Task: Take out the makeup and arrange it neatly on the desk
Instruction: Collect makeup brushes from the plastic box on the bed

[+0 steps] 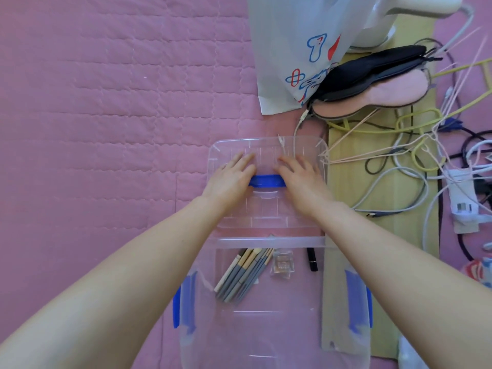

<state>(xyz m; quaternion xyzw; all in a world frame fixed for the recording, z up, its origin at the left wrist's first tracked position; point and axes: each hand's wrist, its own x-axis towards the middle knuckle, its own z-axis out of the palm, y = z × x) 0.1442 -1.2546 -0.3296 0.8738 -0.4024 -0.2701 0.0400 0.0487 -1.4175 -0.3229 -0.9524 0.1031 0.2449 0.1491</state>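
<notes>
A clear plastic box [202, 328] with blue side latches stands open near me. Inside lie a bundle of makeup pencils [243, 275], a small clear square case [282, 263] and a black tube [312, 259]. Its clear lid [266, 214] with a blue handle [267, 180] lies flat just beyond the box. My left hand [230, 179] rests flat on the lid left of the handle, fingers straight. My right hand [302, 179] rests flat on the lid right of the handle.
Pink quilted fabric [106, 115] covers the surface to the left. A white plastic bag [298, 54], a dark pouch and pink slippers [378, 83] lie beyond the lid. Tangled cables and a power strip [460, 193] crowd the right, over a wooden board [346, 161].
</notes>
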